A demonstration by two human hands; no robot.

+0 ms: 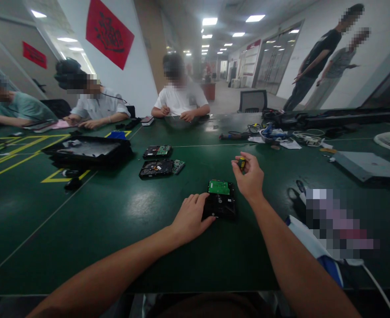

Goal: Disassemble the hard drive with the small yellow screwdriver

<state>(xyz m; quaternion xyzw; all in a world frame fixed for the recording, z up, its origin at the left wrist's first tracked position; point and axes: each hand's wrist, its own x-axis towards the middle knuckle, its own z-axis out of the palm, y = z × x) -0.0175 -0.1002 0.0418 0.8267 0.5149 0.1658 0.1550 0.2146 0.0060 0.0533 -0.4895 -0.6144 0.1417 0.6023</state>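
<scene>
- Yellow tape lines (19, 154) ran in flat, angular strips over the far left of the smooth, dark green table (115, 229), whose surface showed a dull sheen under the ceiling lights.
- A wide, shallow black case (88, 151) lay beyond them, rectangular, with a glossy top.
- Two further drives (157, 160) lay just right of the case, one behind the other, dark metal slabs with green boards showing; they sat well apart from the hands.
- Between these and the near edge, the table was bare, a broad open stretch to the left of the left forearm.
- The left hand (191, 218) lay palm down with the fingers loosely together, their tips resting on the left edge of the hard drive (219, 204).
- The hard drive sat flat on the table near the middle, a black boxy block with square corners; a green circuit board (219, 187) covered its far end.
- The right hand (249, 176) was raised just beyond the drive's right corner, fingers curled, thumb and fingertips pinching a small tool (241, 163) with a stubby yellow-and-black grip.
- A tangle of cables and papers (274, 132) lay farther back, well apart.
- A flat grey metal box (367, 164) with sharp edges lay at the far right.
</scene>
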